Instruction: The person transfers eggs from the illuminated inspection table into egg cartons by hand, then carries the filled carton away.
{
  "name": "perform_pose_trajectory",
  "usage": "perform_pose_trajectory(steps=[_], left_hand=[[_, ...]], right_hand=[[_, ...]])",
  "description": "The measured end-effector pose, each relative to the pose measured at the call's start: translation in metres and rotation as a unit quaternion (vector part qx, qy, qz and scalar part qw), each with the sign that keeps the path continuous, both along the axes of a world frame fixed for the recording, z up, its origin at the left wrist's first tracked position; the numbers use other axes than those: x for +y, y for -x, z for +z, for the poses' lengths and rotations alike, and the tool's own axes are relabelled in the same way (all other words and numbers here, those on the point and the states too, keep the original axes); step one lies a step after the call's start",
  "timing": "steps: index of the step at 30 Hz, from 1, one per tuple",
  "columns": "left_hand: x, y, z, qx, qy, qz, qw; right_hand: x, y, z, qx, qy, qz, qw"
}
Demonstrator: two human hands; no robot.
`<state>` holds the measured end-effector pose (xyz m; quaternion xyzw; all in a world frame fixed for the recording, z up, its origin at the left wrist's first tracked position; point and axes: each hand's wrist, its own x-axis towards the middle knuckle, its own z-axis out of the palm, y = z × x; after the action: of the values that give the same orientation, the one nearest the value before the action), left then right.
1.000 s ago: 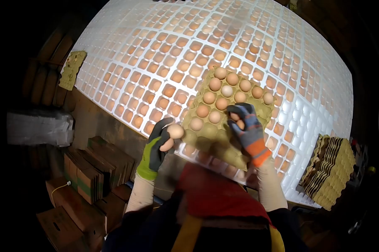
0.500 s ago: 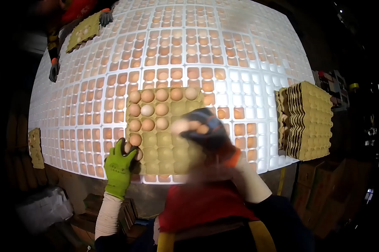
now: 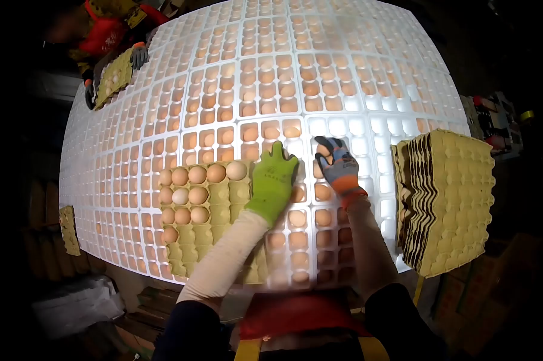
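Observation:
My left hand point(image 3: 273, 183), in a green glove, reaches palm down over the white plastic trays point(image 3: 304, 114) just right of a yellowish pulp egg tray point(image 3: 190, 249). Its fingers curl downward, and what they grip is hidden. To its right, my right hand point(image 3: 339, 165), in a grey and orange glove, has its fingers round a brown egg point(image 3: 324, 150). Several eggs point(image 3: 215, 174) fill the upper left cells of the pulp tray, whose right side lies partly under my left forearm. More eggs point(image 3: 297, 218) sit in the white cells below my hands.
A tall stack of pulp trays point(image 3: 455, 201) stands at the right edge. At the far left corner, a person point(image 3: 106, 36) in red handles another pulp tray point(image 3: 115, 77). A small pulp piece point(image 3: 69, 230) lies at the left edge, above a wrapped bundle point(image 3: 79, 304) on the floor.
Both hands have left the pulp tray and moved up and right over the white trays. The eggs near my left hand are no longer seen with it. The view has shifted too.

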<state>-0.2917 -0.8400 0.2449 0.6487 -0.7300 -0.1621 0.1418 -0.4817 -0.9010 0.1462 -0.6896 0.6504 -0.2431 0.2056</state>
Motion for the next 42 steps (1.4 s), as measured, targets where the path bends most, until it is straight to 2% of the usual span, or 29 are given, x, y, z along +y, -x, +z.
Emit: perform_pose_trajectory(steps=[1, 2, 4, 5, 7, 8, 10, 12, 13, 14, 15, 16, 18, 19, 20, 21, 23, 25, 27, 28, 29, 30, 31, 32, 33, 35, 38, 41, 42], left_hand=[[-0.009, 0.006, -0.01, -0.023, -0.094, 0.023, 0.995], [-0.012, 0.009, -0.012, -0.028, -0.09, 0.026, 0.995], [-0.011, 0.014, -0.017, 0.034, 0.068, 0.015, 0.997], [-0.014, 0.022, -0.014, 0.028, 0.063, 0.011, 0.998], [-0.032, 0.042, -0.004, -0.01, 0.003, 0.045, 0.999], [-0.043, 0.027, -0.05, -0.005, 0.045, 0.029, 0.999], [-0.044, 0.022, -0.053, 0.03, 0.053, 0.023, 0.998], [-0.058, 0.02, -0.052, 0.102, 0.029, 0.034, 0.994], [-0.065, 0.021, -0.053, 0.134, -0.001, 0.049, 0.99], [-0.077, 0.033, -0.059, 0.296, 0.016, 0.065, 0.953], [-0.089, 0.048, -0.064, 0.451, 0.036, 0.08, 0.888], [-0.099, 0.067, -0.06, 0.405, 0.094, 0.058, 0.907], [-0.125, 0.105, -0.066, 0.336, 0.191, -0.006, 0.922], [-0.138, 0.117, -0.091, 0.203, 0.271, -0.024, 0.941], [-0.14, 0.121, -0.101, 0.058, 0.182, -0.066, 0.979], [-0.138, 0.124, -0.133, 0.017, 0.268, -0.066, 0.961], [-0.106, 0.12, -0.101, 0.114, 0.146, -0.034, 0.982], [-0.067, 0.098, -0.072, 0.224, 0.122, -0.001, 0.967], [-0.009, 0.047, -0.01, 0.334, 0.138, 0.003, 0.933], [0.019, 0.02, 0.003, 0.299, 0.214, 0.033, 0.929], [0.053, -0.017, 0.06, 0.361, 0.097, 0.09, 0.923], [0.076, -0.053, 0.045, 0.164, 0.17, 0.105, 0.966], [0.097, -0.081, 0.052, 0.148, 0.149, 0.099, 0.973], [0.117, -0.109, 0.059, 0.132, 0.128, 0.092, 0.979], [0.138, -0.138, 0.066, 0.115, 0.108, 0.085, 0.984], [0.146, -0.157, 0.032, 0.117, 0.111, 0.084, 0.983], [0.152, -0.187, -0.033, 0.116, 0.115, 0.077, 0.984], [0.162, -0.195, 0.056, 0.192, 0.059, 0.116, 0.973], [0.17, -0.196, 0.087, 0.245, 0.005, 0.198, 0.949]], right_hand=[[-0.004, 0.002, -0.009, 0.025, 0.018, 0.039, 0.999], [-0.006, 0.004, -0.002, -0.067, 0.054, 0.033, 0.996], [-0.021, 0.005, 0.0, -0.199, 0.079, 0.031, 0.976], [-0.029, 0.002, -0.004, -0.223, 0.089, 0.024, 0.97], [-0.057, -0.015, -0.01, -0.145, 0.106, 0.012, 0.984], [-0.069, -0.025, -0.017, -0.073, 0.1, 0.006, 0.992], [-0.079, -0.035, -0.014, 0.046, 0.036, 0.029, 0.998], [-0.067, -0.027, -0.032, -0.197, 0.034, -0.104, 0.974], [-0.062, -0.021, -0.054, -0.32, 0.047, -0.188, 0.927], [-0.052, 0.0, -0.04, -0.53, 0.12, -0.088, 0.835], [-0.032, 0.009, -0.017, -0.613, 0.117, -0.164, 0.764], [-0.016, 0.024, 0.002, -0.481, 0.13, -0.214, 0.84], [0.012, 0.041, 0.004, -0.48, 0.141, -0.192, 0.844], [0.026, 0.045, 0.014, -0.495, 0.146, -0.167, 0.84], [0.036, 0.047, 0.016, -0.493, 0.152, -0.151, 0.843], [0.045, 0.047, 0.022, -0.481, 0.153, -0.12, 0.855], [0.056, 0.036, 0.032, -0.417, 0.152, -0.147, 0.884], [0.066, 0.018, 0.052, -0.433, 0.142, -0.081, 0.886], [0.063, -0.003, 0.056, -0.415, 0.114, -0.011, 0.903], [0.062, -0.024, 0.071, -0.426, 0.097, 0.085, 0.895], [0.065, -0.05, 0.088, -0.369, 0.023, 0.093, 0.924], [0.069, -0.077, 0.108, -0.418, -0.09, 0.127, 0.895], [0.063, -0.097, 0.102, -0.244, 0.036, 0.225, 0.943], [0.06, -0.118, 0.087, -0.065, 0.244, 0.24, 0.937], [0.051, -0.136, 0.108, 0.028, 0.136, 0.3, 0.944], [0.045, -0.159, 0.103, 0.138, 0.145, 0.295, 0.934], [0.04, -0.155, 0.097, 0.017, 0.09, 0.274, 0.957], [0.045, -0.168, 0.1, 0.086, 0.141, 0.31, 0.936], [0.043, -0.169, 0.1, 0.095, 0.116, 0.304, 0.941]])
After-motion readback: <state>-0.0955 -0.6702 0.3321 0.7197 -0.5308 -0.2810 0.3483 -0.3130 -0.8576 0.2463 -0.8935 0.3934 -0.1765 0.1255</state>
